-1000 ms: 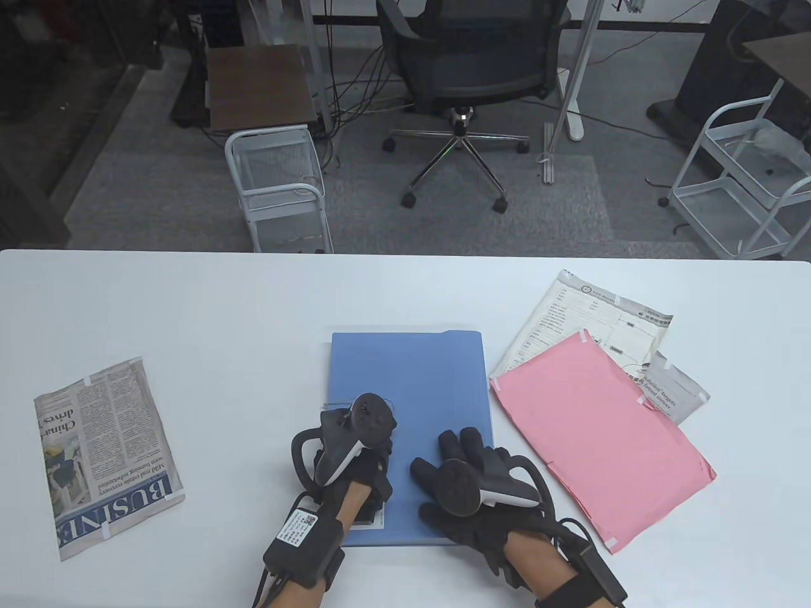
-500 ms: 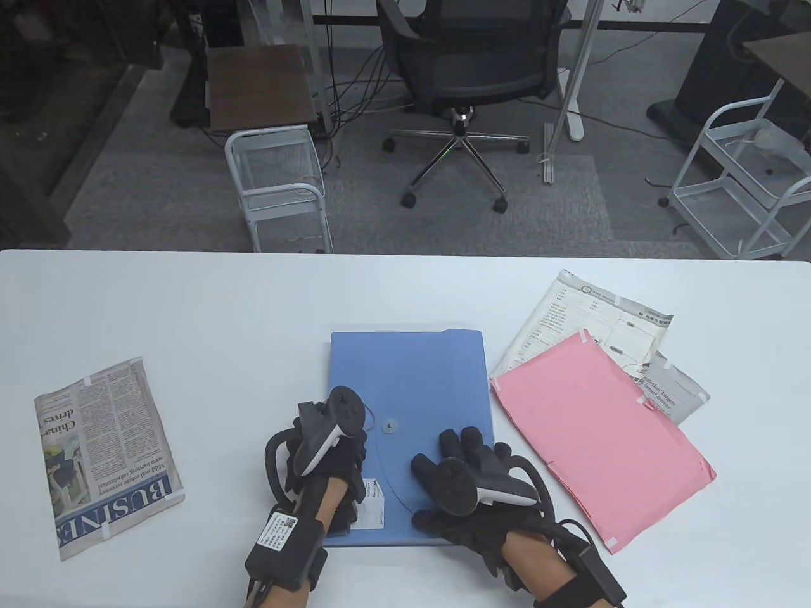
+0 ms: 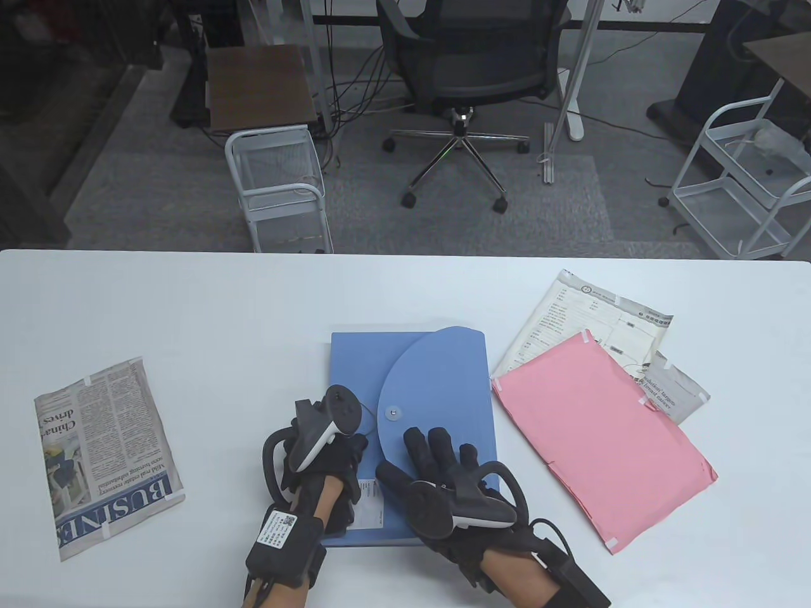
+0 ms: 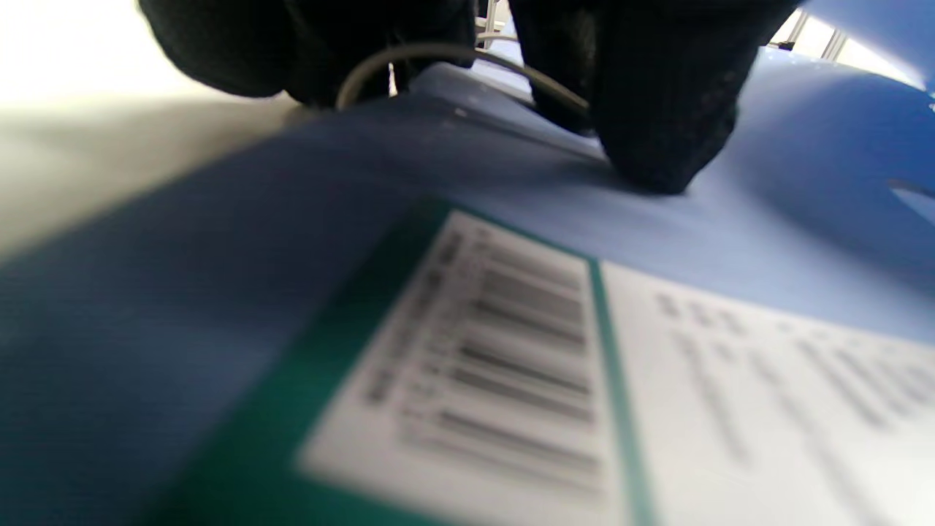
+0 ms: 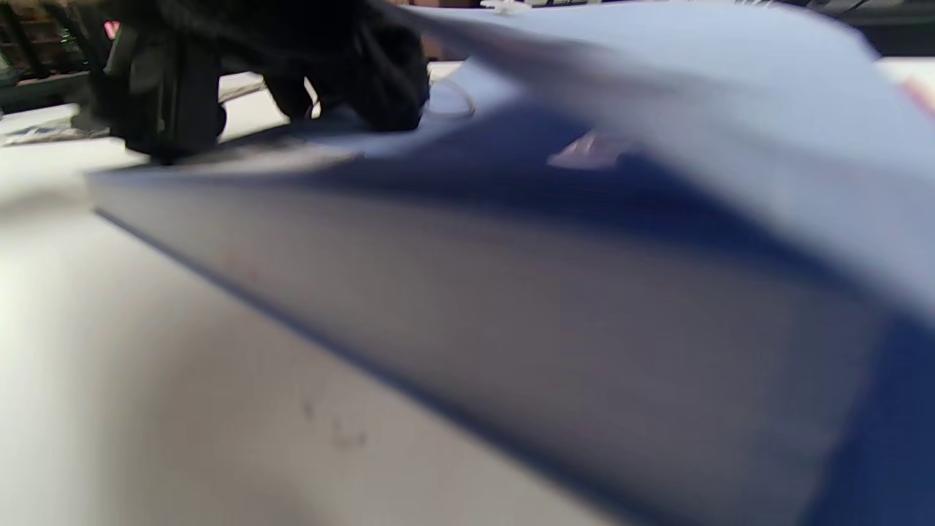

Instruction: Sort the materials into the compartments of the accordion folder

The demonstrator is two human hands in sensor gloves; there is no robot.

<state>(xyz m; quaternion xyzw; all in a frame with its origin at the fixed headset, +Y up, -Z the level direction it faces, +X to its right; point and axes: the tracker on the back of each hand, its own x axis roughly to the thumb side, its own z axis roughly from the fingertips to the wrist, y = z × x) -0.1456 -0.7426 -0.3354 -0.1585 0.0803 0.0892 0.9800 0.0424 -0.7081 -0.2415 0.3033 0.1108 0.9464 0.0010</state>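
White table (image 3: 253,304) fills the lower half of my overhead view, and beyond its far edge I see grey carpet, a black office chair (image 3: 472,69), a white wire cart (image 3: 279,190) on the left and another (image 3: 741,183) on the right. On the table a folded newspaper (image 3: 104,456) lies well apart at the left, while at the right a pink envelope (image 3: 602,437) lies just beside the folder, overlapping a printed sheet (image 3: 589,310) and a small grey packet (image 3: 675,389). The blue accordion folder (image 3: 361,367) lies flat in the middle near the front edge, and both my hands sit over its near end, covering much of that part. Its rounded flap (image 3: 437,380) is raised off the cover, a small round button (image 3: 394,413) showing on it, and my right hand (image 3: 437,468) is under its near edge with fingers fairly straight; I cannot tell whether the thumb pinches the flap. My left hand (image 3: 329,456) rests on the folder's near left corner, beside a white barcode label (image 3: 370,503); the left wrist view shows a fingertip (image 4: 657,146) pressing on the blue cover (image 4: 146,329) and a thin elastic cord (image 4: 453,58) passing by the fingers, the label (image 4: 584,380) close and blurred below. The right wrist view is blurred: the lifted flap (image 5: 657,80) arches over the folder's body (image 5: 511,314), with the left hand (image 5: 292,58) dark at the far end.
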